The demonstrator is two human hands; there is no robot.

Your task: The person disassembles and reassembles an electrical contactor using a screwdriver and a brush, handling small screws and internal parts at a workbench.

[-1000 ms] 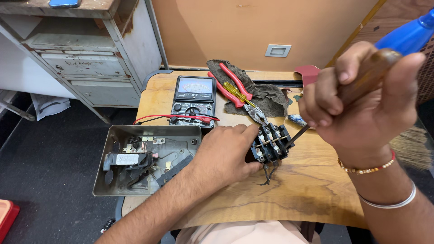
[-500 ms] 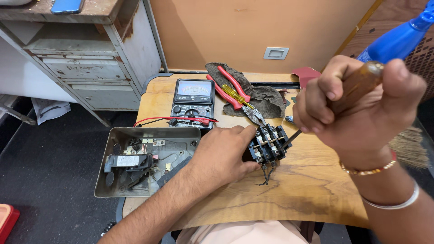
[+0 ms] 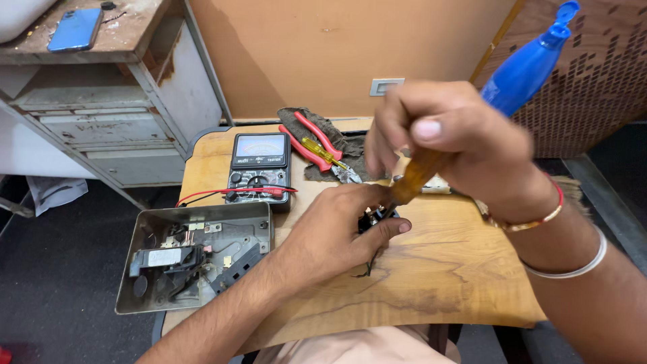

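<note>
My left hand (image 3: pixel 337 232) lies on the wooden board (image 3: pixel 438 269) and clasps a small black electrical part (image 3: pixel 377 219), mostly hidden under its fingers. Thin dark wires stick out below the part. My right hand (image 3: pixel 448 138) is closed around the amber handle of a screwdriver (image 3: pixel 414 178). The screwdriver points down at the black part, and its tip is hidden between my hands.
A grey metal switch box (image 3: pixel 195 259) lies open at the board's left edge. Behind it stands a black multimeter (image 3: pixel 259 168) with red leads. Red-handled pliers (image 3: pixel 313 141) and a yellow screwdriver rest on a dark rag. A blue spray bottle (image 3: pixel 529 64) stands at right, a blue phone (image 3: pixel 74 28) on the cabinet.
My right hand has moved left and down, bringing the screwdriver over the black part. My left hand now covers most of that part.
</note>
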